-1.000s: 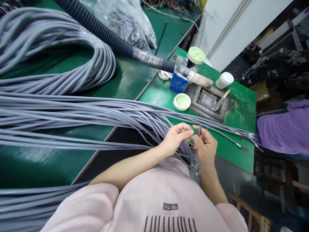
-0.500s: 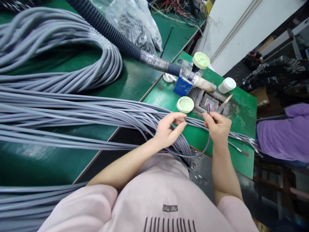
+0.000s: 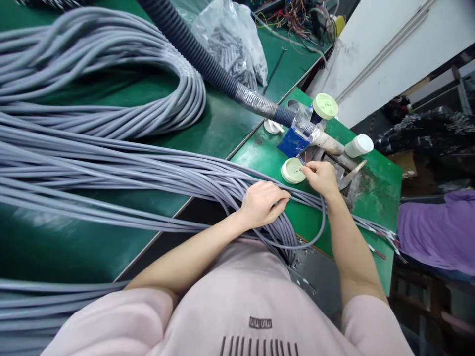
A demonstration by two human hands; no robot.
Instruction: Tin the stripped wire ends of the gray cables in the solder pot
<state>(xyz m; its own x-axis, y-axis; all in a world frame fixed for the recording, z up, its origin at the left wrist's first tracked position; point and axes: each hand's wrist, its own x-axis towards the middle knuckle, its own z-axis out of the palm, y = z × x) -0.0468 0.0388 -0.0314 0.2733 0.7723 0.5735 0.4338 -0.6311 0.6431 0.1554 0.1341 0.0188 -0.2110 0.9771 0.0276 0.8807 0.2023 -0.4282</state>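
My right hand [image 3: 322,178] is closed on the end of a grey cable [image 3: 323,217], with thin coloured wires [image 3: 302,159] sticking out past its fingertips. Some of these wire tips reach over a small pale green tub [image 3: 291,173], and I cannot tell whether they touch what is inside. The cable loops down below that hand toward the bundle. My left hand [image 3: 264,203] is over the bundle of grey cables [image 3: 208,173], thumb and fingertips brought together. Whatever it may be pinching is hidden.
Right of the tub sits a grimy metal pot [image 3: 339,170] with a flat scraper [image 3: 352,175]. A ribbed black hose [image 3: 208,59] ends above it. Nearby are a blue box [image 3: 293,142], a white jar [image 3: 359,146] and a green-lidded jar [image 3: 325,106]. A person in purple [image 3: 438,232] is at right.
My right hand has carried the wire ends left, from over the metal pot to the pale green tub. The thumb and fingers of my left hand have come together.
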